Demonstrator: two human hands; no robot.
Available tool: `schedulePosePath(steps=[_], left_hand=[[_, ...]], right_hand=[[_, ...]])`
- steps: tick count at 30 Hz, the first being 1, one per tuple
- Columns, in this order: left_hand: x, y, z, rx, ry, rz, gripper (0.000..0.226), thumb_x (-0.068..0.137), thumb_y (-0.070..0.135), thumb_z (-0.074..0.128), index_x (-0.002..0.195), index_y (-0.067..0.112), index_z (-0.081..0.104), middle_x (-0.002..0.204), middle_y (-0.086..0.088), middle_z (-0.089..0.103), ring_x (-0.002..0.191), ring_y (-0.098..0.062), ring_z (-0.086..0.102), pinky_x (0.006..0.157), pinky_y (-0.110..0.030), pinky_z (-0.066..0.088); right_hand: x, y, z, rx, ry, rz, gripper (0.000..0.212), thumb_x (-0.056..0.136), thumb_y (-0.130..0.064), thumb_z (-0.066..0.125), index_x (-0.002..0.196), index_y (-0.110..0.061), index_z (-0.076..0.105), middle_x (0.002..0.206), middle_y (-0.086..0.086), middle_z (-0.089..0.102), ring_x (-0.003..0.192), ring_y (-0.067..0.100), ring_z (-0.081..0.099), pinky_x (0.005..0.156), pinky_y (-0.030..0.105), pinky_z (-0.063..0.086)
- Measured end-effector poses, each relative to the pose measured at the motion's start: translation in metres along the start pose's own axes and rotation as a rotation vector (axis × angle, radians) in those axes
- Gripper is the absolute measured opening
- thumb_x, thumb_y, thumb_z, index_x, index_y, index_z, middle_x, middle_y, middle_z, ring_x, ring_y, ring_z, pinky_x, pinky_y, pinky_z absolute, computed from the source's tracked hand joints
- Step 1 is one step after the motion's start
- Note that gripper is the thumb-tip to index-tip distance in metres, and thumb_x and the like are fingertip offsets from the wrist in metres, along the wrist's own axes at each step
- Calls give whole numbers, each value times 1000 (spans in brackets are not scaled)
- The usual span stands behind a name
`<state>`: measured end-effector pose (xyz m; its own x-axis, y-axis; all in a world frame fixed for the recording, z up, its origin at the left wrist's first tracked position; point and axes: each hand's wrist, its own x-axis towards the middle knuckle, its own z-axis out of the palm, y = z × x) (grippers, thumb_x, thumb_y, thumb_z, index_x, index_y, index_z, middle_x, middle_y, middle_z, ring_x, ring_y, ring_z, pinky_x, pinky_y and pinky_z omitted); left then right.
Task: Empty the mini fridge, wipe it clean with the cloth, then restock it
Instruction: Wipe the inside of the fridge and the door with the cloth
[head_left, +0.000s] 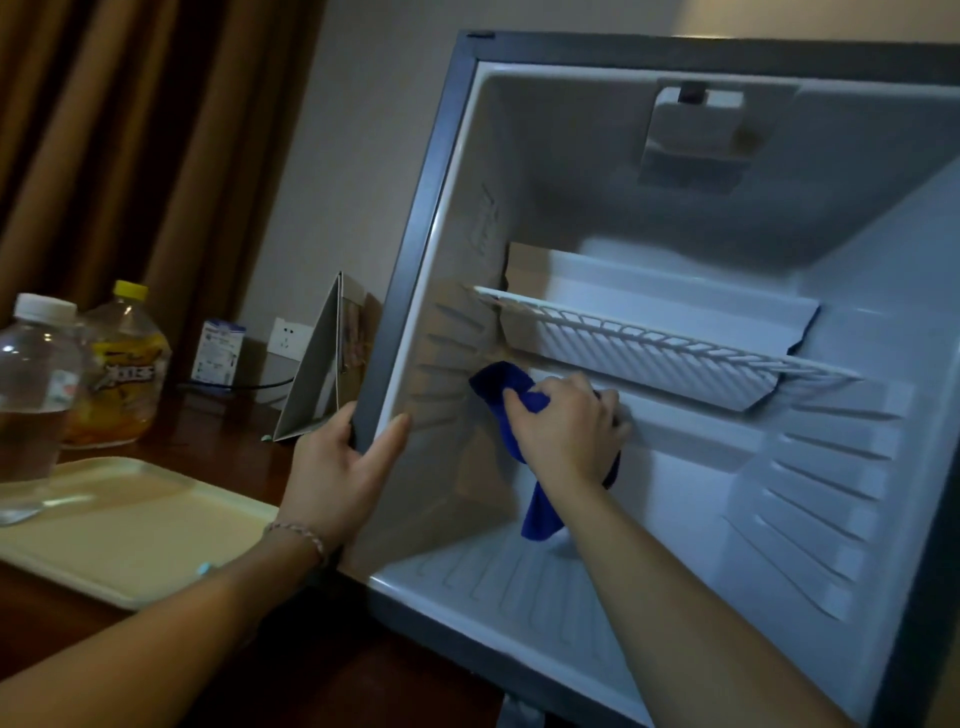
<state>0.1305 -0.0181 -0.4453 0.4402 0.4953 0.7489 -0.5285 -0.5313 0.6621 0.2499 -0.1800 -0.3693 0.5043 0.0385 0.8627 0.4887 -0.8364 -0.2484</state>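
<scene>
1. Inside mini fridge (675, 208), w/ door open: right hand (563, 431) grips blue cloth (506, 387), fingers curled over it, pressing it to back wall just below wire shelf (670, 343), near left inner corner. Tail of cloth hangs below wrist.
2. Left hand (340, 462) grips fridge's left front edge, thumb on inner white rim, fingers wrapped round dark outer frame. Beaded bracelet (296, 535) on that wrist.
3. Fridge cavity holds no food or drinks; wire shelf sits mid-height, w/ flat cardboard-like sheet (530, 270) lying on it toward back. Light/thermostat housing (696, 135) at top of back wall.
4. Left of fridge, on dark wooden surface (234, 452): cream tray (130, 535), touching nothing but clear bottle (31, 395) w/ white cap at its far-left edge.
5. Behind tray: orange drink bottle (122, 369) w/ yellow cap, just beside clear one.
6. Farther back: small white-blue carton (217, 353) by wall socket (288, 338); folded card stand (324, 358) upright, just beside fridge's left side.
7. Brown curtains (130, 130) behind, upper left.
</scene>
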Motion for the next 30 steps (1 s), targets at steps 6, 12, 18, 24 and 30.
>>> schedulePosePath(steps=[6,12,18,24,30], left_hand=[[-3,3,0,57,-28,4,12,91,36,63,87,26,59,73,1,67,68,-3,68,54,-21,56],[4,-8,-5,70,-11,6,48,81,60,57,103,18,62,80,-10,72,69,-26,71,60,-47,60],[3,-8,-3,60,28,34,26,88,47,63,89,22,62,74,2,70,65,-6,69,59,-33,61],[4,-10,-4,51,24,40,19,89,41,67,90,22,63,79,13,68,72,7,67,58,-12,54],[2,-6,-2,10,39,34,18,90,37,67,95,20,63,80,20,63,71,17,63,56,-5,49]], right_hand=[[-23,22,49,-354,10,-310,31,78,-57,71,93,-29,73,112,1,62,105,34,39,85,53,34],[-18,28,69,-476,77,-450,29,68,-44,82,83,-21,73,102,7,63,98,36,46,82,54,34],[-17,50,67,-550,76,-611,25,75,-42,77,87,-21,72,107,5,63,105,37,47,85,53,33],[-19,68,53,-597,35,-667,22,76,-40,76,86,-21,72,116,6,61,111,37,45,86,57,35],[-25,100,26,-632,66,-557,23,72,-42,76,81,-21,71,118,3,59,110,35,46,81,55,36]])
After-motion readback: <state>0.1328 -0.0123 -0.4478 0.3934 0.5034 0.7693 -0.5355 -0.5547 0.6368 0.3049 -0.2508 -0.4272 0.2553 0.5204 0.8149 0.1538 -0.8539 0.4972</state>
